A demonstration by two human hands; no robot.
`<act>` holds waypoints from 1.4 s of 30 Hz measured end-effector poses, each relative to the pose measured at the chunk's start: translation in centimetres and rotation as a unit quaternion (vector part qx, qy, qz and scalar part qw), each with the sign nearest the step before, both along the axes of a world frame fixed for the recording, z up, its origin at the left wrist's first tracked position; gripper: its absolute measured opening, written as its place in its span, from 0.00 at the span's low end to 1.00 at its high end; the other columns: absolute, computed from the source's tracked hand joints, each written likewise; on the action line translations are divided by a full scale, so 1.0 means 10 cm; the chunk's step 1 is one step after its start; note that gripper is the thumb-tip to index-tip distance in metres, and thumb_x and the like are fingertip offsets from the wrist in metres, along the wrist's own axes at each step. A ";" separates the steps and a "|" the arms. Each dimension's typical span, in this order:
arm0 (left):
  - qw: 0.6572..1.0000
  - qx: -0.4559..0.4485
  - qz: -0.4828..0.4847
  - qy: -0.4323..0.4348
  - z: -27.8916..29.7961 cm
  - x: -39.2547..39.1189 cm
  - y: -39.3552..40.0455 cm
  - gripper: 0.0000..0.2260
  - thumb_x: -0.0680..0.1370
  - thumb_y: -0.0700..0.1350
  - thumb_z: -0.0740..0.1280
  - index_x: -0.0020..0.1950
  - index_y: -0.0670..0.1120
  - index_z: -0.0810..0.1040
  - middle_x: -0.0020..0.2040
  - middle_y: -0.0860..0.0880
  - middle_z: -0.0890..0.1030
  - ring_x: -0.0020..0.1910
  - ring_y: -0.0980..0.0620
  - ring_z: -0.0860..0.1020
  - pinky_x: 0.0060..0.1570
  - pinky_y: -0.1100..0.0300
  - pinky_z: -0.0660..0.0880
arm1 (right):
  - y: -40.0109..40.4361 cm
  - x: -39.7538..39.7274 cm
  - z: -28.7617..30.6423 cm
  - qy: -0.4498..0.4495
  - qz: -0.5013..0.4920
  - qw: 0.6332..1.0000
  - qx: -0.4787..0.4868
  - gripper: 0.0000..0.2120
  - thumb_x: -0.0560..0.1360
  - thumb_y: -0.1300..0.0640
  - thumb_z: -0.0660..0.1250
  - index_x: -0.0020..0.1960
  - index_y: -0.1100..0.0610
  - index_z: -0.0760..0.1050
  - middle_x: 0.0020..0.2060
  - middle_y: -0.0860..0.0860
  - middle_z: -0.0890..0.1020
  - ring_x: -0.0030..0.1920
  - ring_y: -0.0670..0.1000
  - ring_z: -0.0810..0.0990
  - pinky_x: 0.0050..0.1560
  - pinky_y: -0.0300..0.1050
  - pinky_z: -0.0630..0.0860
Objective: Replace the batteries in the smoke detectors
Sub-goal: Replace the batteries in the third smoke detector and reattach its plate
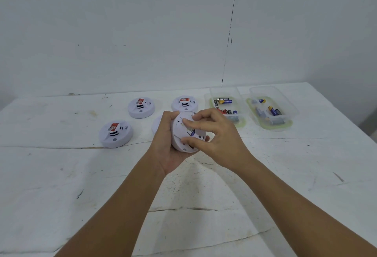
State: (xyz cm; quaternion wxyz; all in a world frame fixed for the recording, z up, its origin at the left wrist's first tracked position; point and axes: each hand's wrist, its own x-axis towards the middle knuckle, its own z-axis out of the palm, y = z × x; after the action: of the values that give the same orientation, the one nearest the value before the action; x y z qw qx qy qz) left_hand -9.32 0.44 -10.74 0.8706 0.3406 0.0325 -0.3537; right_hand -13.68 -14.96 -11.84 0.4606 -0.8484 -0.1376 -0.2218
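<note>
My left hand (166, 144) grips a white round smoke detector (183, 132), held above the table with its back side turned toward me. My right hand (214, 134) has its fingertips on that back, at the battery slot, where a battery (190, 131) shows between the fingers. Three more white detectors sit face up on the table: one at the left (115, 133), one farther back (141, 107), one behind my hands (184, 102). A white round piece (157, 124) lies partly hidden behind my left hand.
Two clear plastic boxes stand at the back right, the nearer-left one (227, 91) and the right one (285, 101), each holding several batteries. The worn white table (204, 195) ends at a white wall behind; its right edge slants near the frame's right side.
</note>
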 end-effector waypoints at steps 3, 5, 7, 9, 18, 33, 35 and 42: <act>1.000 0.010 0.016 -0.005 0.02 0.00 -0.02 0.20 0.80 0.54 0.62 0.64 0.43 0.80 0.57 0.42 0.80 0.59 0.43 0.77 0.41 0.53 0.81 | 0.02 0.00 0.03 -0.005 -0.018 1.000 -0.003 0.20 0.71 0.49 0.82 0.62 0.48 0.85 0.57 0.45 0.79 0.61 0.41 0.77 0.61 0.32 0.73; 0.999 0.021 0.023 -0.013 0.03 0.02 -0.04 0.21 0.80 0.55 0.62 0.65 0.43 0.80 0.57 0.43 0.81 0.58 0.44 0.78 0.41 0.53 0.81 | 0.05 -0.01 0.05 -0.007 -0.046 0.999 -0.005 0.21 0.71 0.47 0.81 0.63 0.46 0.84 0.57 0.45 0.79 0.60 0.40 0.77 0.59 0.31 0.73; 0.998 0.048 0.035 -0.030 0.03 0.05 -0.05 0.23 0.80 0.56 0.63 0.67 0.42 0.80 0.57 0.43 0.82 0.57 0.44 0.80 0.47 0.51 0.82 | 0.08 -0.04 0.08 0.009 -0.079 0.997 0.003 0.23 0.71 0.44 0.80 0.64 0.44 0.81 0.57 0.43 0.79 0.59 0.41 0.78 0.56 0.32 0.76; 0.996 0.071 0.042 -0.045 0.00 0.09 -0.06 0.25 0.79 0.56 0.64 0.70 0.42 0.79 0.60 0.42 0.82 0.58 0.44 0.80 0.58 0.47 0.79 | 0.10 -0.06 0.09 0.028 -0.096 0.995 0.023 0.24 0.70 0.43 0.80 0.63 0.43 0.79 0.57 0.41 0.80 0.57 0.41 0.79 0.53 0.34 0.77; 0.991 0.104 0.057 -0.070 -0.02 0.09 -0.10 0.24 0.79 0.55 0.65 0.70 0.42 0.78 0.60 0.41 0.82 0.58 0.43 0.80 0.58 0.46 0.77 | 0.07 -0.06 0.06 0.063 -0.093 0.991 0.074 0.25 0.70 0.46 0.81 0.64 0.46 0.80 0.57 0.40 0.82 0.58 0.40 0.80 0.53 0.28 0.74; 0.883 0.385 0.039 -0.266 -0.12 -0.07 -0.15 0.32 0.77 0.56 0.64 0.81 0.62 0.62 0.77 0.55 0.64 0.71 0.52 0.71 0.63 0.55 0.71 | -0.13 -0.14 -0.28 0.254 0.026 0.931 0.262 0.25 0.83 0.54 0.69 0.75 0.37 0.68 0.63 0.48 0.84 0.62 0.51 0.84 0.66 0.56 0.80; 0.879 0.388 0.042 -0.272 -0.17 -0.08 -0.09 0.27 0.83 0.47 0.61 0.82 0.60 0.59 0.76 0.55 0.66 0.70 0.52 0.70 0.61 0.56 0.70 | -0.19 -0.15 -0.31 0.268 0.036 0.917 0.292 0.25 0.84 0.58 0.68 0.77 0.43 0.67 0.62 0.51 0.85 0.61 0.52 0.85 0.64 0.52 0.82; 0.866 0.428 0.023 -0.257 -0.36 -0.14 0.07 0.14 0.85 0.47 0.62 0.70 0.55 0.71 0.63 0.52 0.81 0.60 0.50 0.81 0.63 0.50 0.80 | -0.29 -0.18 -0.47 0.270 0.018 0.944 0.188 0.23 0.85 0.56 0.65 0.76 0.43 0.65 0.62 0.49 0.84 0.63 0.51 0.83 0.62 0.49 0.81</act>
State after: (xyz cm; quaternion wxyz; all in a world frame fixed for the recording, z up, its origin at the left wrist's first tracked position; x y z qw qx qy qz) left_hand -10.67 1.16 -14.35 0.6244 0.7581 -0.0364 -0.1845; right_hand -15.48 -17.82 -16.53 0.6355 -0.7718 0.0205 0.0022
